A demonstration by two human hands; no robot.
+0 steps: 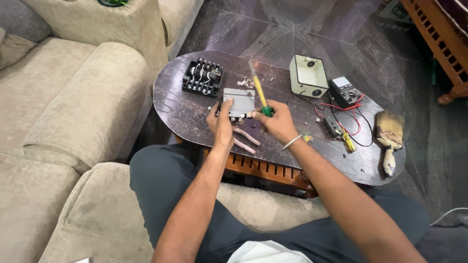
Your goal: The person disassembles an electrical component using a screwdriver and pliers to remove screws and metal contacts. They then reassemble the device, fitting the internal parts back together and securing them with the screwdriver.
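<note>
On the oval table [195, 109], a black terminal block [203, 77] lies behind the work, with a cream box [308, 75], a black meter [343, 91] with red wires and a paintbrush [388, 134] well off to the right. The left hand [220, 124] pinches the grey metal box [239, 102] at mid-table. The right hand [275, 122], fingers curled tight, holds a yellow screwdriver [258, 90], shaft tilted up and away
</note>
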